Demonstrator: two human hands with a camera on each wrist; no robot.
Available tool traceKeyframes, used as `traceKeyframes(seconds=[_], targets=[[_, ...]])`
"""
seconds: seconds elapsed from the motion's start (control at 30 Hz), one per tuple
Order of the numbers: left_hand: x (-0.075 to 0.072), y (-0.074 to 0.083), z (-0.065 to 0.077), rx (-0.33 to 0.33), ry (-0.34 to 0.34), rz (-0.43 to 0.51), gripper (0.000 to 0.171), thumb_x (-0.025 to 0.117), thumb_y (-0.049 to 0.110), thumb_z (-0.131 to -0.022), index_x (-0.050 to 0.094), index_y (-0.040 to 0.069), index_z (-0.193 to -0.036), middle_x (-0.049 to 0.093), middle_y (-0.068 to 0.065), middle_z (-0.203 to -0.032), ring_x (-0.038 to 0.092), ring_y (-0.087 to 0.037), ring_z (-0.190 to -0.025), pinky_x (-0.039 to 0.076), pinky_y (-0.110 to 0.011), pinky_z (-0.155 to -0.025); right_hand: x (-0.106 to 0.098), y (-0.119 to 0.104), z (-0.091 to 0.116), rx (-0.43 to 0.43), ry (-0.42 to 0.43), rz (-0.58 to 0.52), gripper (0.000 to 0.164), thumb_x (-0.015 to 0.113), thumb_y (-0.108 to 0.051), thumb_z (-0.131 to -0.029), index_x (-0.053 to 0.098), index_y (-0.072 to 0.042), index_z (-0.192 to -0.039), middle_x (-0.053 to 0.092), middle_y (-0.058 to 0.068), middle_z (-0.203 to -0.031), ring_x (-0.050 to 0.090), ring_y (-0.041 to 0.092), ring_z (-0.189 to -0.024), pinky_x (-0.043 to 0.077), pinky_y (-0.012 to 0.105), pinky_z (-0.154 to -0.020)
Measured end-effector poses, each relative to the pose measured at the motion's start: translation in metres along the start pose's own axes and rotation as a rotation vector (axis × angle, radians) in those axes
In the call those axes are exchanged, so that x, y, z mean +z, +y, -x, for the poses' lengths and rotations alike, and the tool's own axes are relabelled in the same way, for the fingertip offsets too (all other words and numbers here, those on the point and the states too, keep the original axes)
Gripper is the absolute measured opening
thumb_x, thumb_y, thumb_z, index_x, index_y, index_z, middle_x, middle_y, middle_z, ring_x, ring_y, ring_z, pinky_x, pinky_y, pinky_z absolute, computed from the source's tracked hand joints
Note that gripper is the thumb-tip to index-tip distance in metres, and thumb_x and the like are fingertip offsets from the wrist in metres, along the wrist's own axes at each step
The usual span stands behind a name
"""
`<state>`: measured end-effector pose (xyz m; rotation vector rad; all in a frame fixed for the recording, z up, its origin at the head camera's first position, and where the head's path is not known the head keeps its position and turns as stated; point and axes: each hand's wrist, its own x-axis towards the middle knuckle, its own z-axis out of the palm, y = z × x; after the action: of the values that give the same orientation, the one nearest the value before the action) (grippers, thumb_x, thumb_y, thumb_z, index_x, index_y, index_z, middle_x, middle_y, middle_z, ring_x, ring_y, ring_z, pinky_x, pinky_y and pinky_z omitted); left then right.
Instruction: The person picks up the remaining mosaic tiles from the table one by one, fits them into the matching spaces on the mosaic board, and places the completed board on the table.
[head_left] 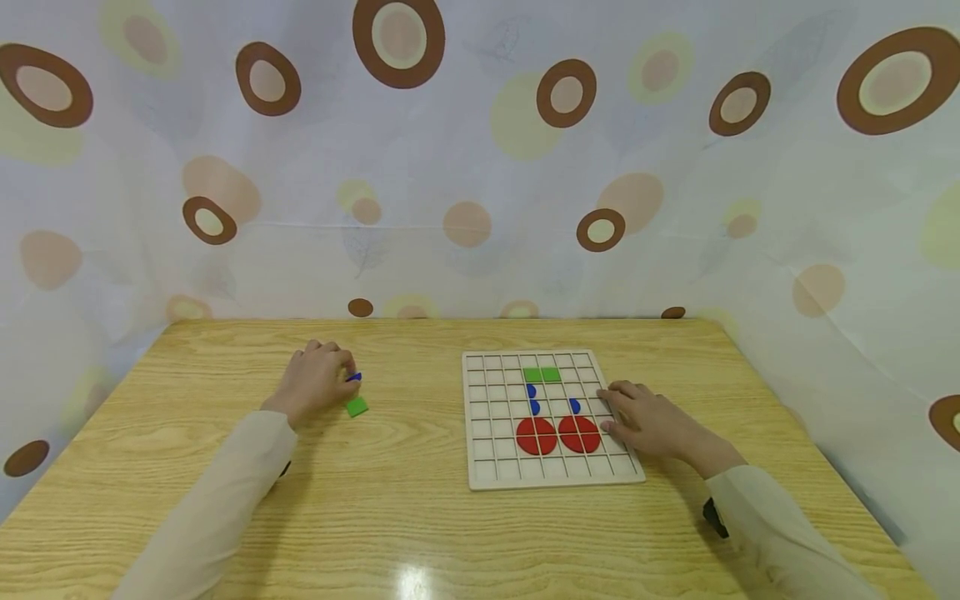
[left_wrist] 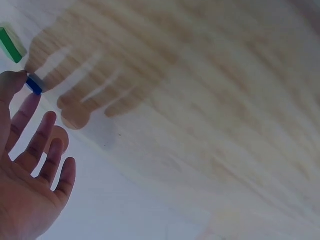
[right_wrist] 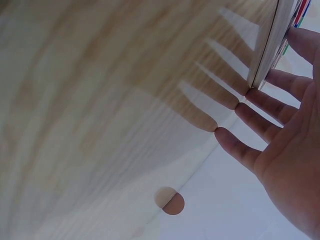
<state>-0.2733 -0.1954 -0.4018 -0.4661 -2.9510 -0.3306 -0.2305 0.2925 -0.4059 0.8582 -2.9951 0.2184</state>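
Note:
Over the left half of the table, my left hand [head_left: 313,382] pinches a small blue piece [left_wrist: 34,85] between thumb and index finger. Just in front of it a green square tile [head_left: 357,407] lies on the wood. My right hand [head_left: 656,421] touches the right edge of a white gridded board [head_left: 491,471], its fingers loosely extended. Set in the grid are two red discs [head_left: 537,447] made of quarter pieces, several blue half-round pieces [head_left: 575,406] above them, and a pair of green tiles [head_left: 542,375] near the top.
The light wooden table [head_left: 375,517] runs back to a patterned cloth [head_left: 420,167] that encloses it behind and at both sides. A bright glare spot shows near the table's front.

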Motion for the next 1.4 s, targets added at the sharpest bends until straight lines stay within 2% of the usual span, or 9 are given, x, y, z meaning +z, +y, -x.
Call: traceKeyframes(seconds=[0.33, 0.63, 1.17, 1.4], targets=[[-0.0029, -0.0039, -0.0004, 0.067, -0.041, -0.036, 0.024, 0.065, 0.022, -0.079, 0.066, 0.016, -0.103, 0.06, -0.009, -0.107, 0.048, -0.033, -0.099, 0.04, -0.05, -0.078, 0.0012, 0.0006, -0.0001, -0.006, 0.001, 0.016, 0.049, 0.054, -0.031, -0.091, 0.047, -0.003, -0.13, 0.049, 0.02, -0.126, 0.049, 0.039, -0.112, 0.042, 0.056, -0.087], [-0.0019, -0.0048, -0.0013, 0.138, -0.031, -0.059, 0.02, 0.068, 0.021, -0.08, 0.068, 0.021, -0.101, 0.061, -0.007, -0.104, 0.048, -0.028, -0.092, 0.04, -0.046, -0.076, 0.0007, 0.0004, -0.0001, 0.001, -0.004, 0.021, 0.049, 0.054, -0.031, -0.091, 0.047, -0.003, -0.131, 0.048, 0.02, -0.127, 0.048, 0.039, -0.113, 0.041, 0.057, -0.087], [-0.0013, -0.0069, -0.0025, 0.144, -0.019, -0.045, 0.017, 0.068, 0.021, -0.08, 0.068, 0.02, -0.098, 0.061, -0.006, -0.104, 0.049, -0.029, -0.096, 0.04, -0.047, -0.078, -0.0004, -0.0001, 0.0006, -0.001, -0.001, 0.013, 0.049, 0.054, -0.031, -0.091, 0.047, -0.004, -0.131, 0.048, 0.02, -0.127, 0.048, 0.039, -0.114, 0.04, 0.06, -0.086], [-0.0025, -0.0085, -0.0011, 0.149, -0.057, -0.051, 0.024, 0.066, 0.016, -0.08, 0.068, 0.022, -0.102, 0.061, -0.005, -0.106, 0.049, -0.029, -0.099, 0.039, -0.051, -0.082, -0.0002, -0.0001, 0.0005, 0.001, -0.003, 0.012, 0.049, 0.054, -0.03, -0.091, 0.047, -0.003, -0.131, 0.048, 0.019, -0.127, 0.048, 0.039, -0.113, 0.041, 0.057, -0.087]])
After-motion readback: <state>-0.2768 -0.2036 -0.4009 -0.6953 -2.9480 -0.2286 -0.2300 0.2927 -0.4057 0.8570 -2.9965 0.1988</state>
